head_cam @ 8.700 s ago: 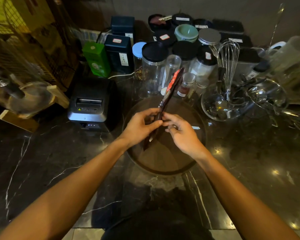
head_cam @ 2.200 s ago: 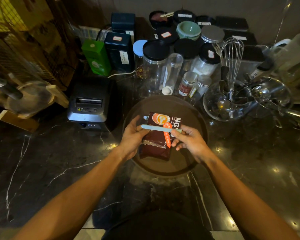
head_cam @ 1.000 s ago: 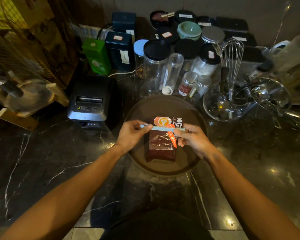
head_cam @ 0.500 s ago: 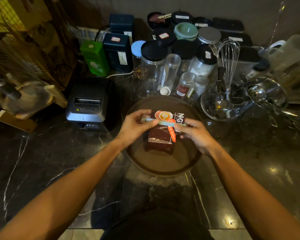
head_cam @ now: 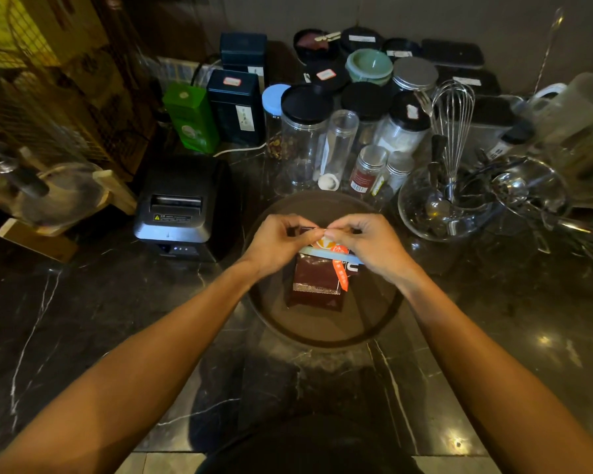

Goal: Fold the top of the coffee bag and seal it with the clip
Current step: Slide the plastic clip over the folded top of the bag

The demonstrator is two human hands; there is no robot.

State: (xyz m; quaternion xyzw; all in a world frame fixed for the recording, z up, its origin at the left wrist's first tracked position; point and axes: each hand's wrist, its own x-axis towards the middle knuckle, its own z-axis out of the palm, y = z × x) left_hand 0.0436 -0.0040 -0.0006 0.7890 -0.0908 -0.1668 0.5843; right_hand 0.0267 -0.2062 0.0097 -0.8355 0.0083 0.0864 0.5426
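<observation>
A dark red coffee bag (head_cam: 317, 282) with an orange logo and an orange strip lies on a round brown tray (head_cam: 322, 330). A long pale blue clip (head_cam: 329, 255) crosses the bag near its far end. My left hand (head_cam: 278, 244) and my right hand (head_cam: 370, 244) meet over the bag's far edge, above the clip. The fingertips of both hands pinch that edge. The far part of the bag is hidden under my fingers.
A black receipt printer (head_cam: 182, 206) stands left of the tray. Jars and tins (head_cam: 305, 131) crowd behind it. A glass bowl (head_cam: 442, 206) with a whisk (head_cam: 454, 131) and metal utensils sits to the right. The counter is dark marble (head_cam: 117, 319).
Both hands have left the ends of the clip and moved inward and farther away, to the bag's far edge. The clip stays across the bag, which now lies on the tray.
</observation>
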